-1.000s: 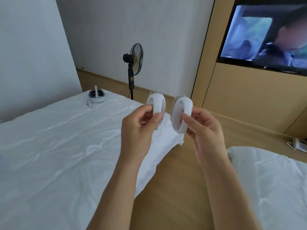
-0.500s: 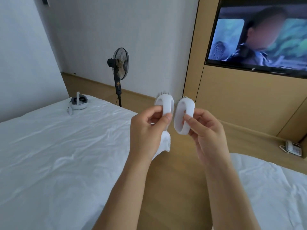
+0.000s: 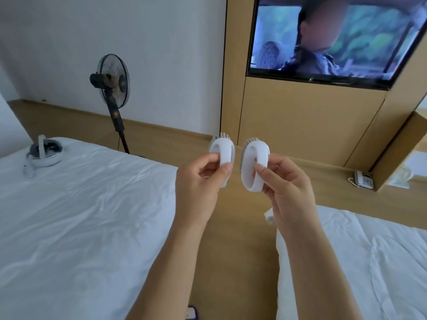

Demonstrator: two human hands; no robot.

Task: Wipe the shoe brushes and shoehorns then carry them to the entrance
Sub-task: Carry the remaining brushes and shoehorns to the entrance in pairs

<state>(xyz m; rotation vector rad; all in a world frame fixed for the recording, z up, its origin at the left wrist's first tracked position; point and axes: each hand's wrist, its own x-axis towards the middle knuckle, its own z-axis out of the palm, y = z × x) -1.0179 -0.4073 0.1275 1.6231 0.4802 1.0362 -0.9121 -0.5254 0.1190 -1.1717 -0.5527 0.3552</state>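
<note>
Two white beds (image 3: 80, 204) flank the wooden floor. At frame centre, the left hand (image 3: 198, 185) pinches one shoe brush (image 3: 223, 155), the right hand (image 3: 284, 181) the other (image 3: 253, 167); they've drawn closer together since a second ago (no cloth visible), so carrying seems underway.

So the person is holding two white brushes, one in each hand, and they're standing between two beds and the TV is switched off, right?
Almost. The TV is on, not off: the head view shows a picture on its screen. The rest is right: the left hand holds one white brush, the right hand holds the other brush, between two beds.
</note>
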